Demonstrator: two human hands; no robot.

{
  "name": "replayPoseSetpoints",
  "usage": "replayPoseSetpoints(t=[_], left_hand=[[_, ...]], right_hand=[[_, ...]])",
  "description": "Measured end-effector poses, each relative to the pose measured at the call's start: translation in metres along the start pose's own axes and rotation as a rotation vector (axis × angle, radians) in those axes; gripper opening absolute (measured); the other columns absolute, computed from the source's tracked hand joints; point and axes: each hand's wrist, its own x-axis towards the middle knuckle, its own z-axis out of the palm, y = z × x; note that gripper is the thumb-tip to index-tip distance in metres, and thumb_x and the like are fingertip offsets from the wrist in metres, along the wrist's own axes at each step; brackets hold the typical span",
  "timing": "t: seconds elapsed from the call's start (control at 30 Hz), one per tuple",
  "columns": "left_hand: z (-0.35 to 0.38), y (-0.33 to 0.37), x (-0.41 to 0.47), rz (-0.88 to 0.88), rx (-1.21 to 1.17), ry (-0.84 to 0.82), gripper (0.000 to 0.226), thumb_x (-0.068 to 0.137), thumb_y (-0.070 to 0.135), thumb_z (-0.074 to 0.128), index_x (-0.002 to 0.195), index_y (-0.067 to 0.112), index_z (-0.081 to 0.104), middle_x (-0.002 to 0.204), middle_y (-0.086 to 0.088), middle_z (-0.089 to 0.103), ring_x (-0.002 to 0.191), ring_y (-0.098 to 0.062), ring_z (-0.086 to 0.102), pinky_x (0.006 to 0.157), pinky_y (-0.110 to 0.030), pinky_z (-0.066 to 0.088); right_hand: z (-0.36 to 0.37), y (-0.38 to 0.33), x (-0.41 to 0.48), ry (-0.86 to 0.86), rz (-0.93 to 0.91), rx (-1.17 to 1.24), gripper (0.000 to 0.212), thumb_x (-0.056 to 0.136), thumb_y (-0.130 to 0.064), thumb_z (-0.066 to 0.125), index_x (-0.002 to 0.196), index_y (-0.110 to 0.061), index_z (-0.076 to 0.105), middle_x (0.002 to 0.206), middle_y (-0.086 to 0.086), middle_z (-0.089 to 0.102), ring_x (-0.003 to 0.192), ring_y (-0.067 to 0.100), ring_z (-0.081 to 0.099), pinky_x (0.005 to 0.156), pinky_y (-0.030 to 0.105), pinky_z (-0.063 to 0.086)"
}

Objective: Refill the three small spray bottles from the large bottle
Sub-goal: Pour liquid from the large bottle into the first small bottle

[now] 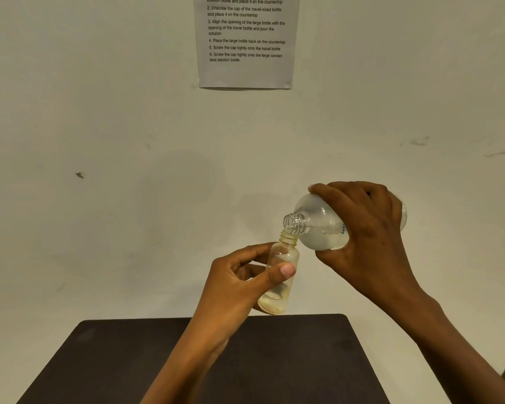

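The large bottle (318, 228) is held tilted by the right grip (368, 228) over the small bottle (283, 255) pinched by the left grip (239, 282).

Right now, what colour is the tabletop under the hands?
Dark brown, near black, plain and matte; the head view shows the tabletop best.

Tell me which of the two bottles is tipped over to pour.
The large clear bottle in the right hand: it lies nearly sideways, neck over the small bottle, which the left hand holds roughly upright.
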Motion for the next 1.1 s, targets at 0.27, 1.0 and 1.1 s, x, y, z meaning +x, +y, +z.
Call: replayPoseSetpoints(t=[0.27, 1.0, 1.1], left_hand=[[0.0009, 0.0003, 0.0002, -0.001, 0.002, 0.004, 0.038, 0.051, 0.044, 0.066, 0.088, 0.038, 0.066, 0.084, 0.007, 0.069, 0.077, -0.013, 0.068, 0.058, -0.027, 0.058], [0.0015, 0.0029, 0.0003, -0.006, -0.022, 0.003, 0.039, 0.048, 0.045, 0.067, 0.087, 0.037, 0.067, 0.082, 0.008, 0.070, 0.078, -0.015, 0.068, 0.057, -0.029, 0.058], [0.0017, 0.0032, -0.0002, -0.005, -0.017, -0.004, 0.044, 0.049, 0.044, 0.067, 0.092, 0.032, 0.068, 0.085, 0.004, 0.070, 0.078, -0.016, 0.068, 0.057, -0.030, 0.057]], right_hand=[[-0.0009, -0.0001, -0.0002, -0.004, 0.010, -0.004, 0.066, 0.058, -0.031, 0.067, 0.119, -0.027, 0.042, 0.110, 0.008, 0.061, 0.106, 0.021, 0.038, 0.083, 0.047, 0.039], [-0.0027, -0.0005, 0.0009, 0.005, 0.002, -0.002, 0.065, 0.059, -0.032, 0.067, 0.119, -0.027, 0.042, 0.110, 0.007, 0.061, 0.106, 0.022, 0.039, 0.083, 0.048, 0.039], [-0.0022, -0.0002, 0.0002, 0.008, 0.002, 0.004, 0.066, 0.059, -0.031, 0.067, 0.120, -0.027, 0.041, 0.110, 0.007, 0.061, 0.106, 0.027, 0.046, 0.082, 0.049, 0.041]])
